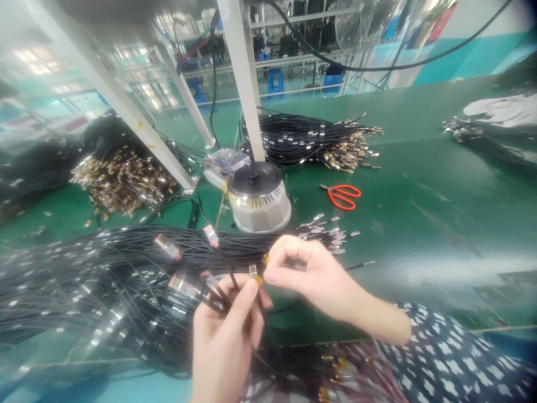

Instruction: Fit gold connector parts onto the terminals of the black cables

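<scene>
- Now pinching one connector [252, 271] with left fingers [244, 298], before tape dispenser [262, 211]
- Pinching likely yellow tape [265, 259] with right fingers [282, 277]
- Seemingly midway, leaving untaped connectors [335, 238] right of dispenser

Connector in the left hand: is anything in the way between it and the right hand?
Nothing visible is. The right hand, pinching a small yellow piece, is just beside the connector held in the left hand. The round black-topped device and the red-handled scissors sit farther back on the table, not between the hands.
</scene>
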The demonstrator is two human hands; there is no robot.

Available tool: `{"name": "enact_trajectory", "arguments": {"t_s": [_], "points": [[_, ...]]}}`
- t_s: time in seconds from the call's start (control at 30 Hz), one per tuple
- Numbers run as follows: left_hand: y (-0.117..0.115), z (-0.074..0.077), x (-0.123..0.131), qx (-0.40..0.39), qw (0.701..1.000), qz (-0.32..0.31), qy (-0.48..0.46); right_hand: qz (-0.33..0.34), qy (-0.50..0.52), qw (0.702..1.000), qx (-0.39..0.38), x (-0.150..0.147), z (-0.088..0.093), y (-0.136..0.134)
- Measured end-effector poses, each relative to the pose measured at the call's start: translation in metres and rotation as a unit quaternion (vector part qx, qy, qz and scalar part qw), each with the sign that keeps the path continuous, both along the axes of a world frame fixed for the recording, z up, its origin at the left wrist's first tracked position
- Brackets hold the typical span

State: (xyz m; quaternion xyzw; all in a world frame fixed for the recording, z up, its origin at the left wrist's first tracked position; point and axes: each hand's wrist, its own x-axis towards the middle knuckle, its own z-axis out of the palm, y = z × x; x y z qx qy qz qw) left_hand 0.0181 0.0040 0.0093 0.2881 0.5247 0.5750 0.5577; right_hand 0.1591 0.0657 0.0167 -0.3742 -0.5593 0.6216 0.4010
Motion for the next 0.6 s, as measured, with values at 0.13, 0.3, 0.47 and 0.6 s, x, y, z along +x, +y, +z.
{"name": "enact_trajectory", "arguments": {"t_s": [0.13, 0.3, 0.47, 0.6], "points": [[0.002, -0.0013, 0.0003, 0.004, 1.0, -0.001, 0.006, 0.01, 0.012, 1.0, -0.021, -0.0007, -0.0033, 0.0026], [0.0043, 0.0006, -0.0033, -0.015, 1.0, -0.025, 0.005, 0.01, -0.005, 1.0, 0.012, -0.0004, 0.0004, 0.0028], [0.0048, 0.0001, -0.0059, -0.02, 0.997, -0.068, -0.018, -0.002, -0.043, 0.998, 0.051, -0.0002, 0.0037, -0.0024], [0.0057, -0.0029, -0.0085, -0.037, 0.996, -0.072, -0.046, -0.006, -0.054, 0.996, 0.074, -0.0012, 0.0022, -0.0032]]}}
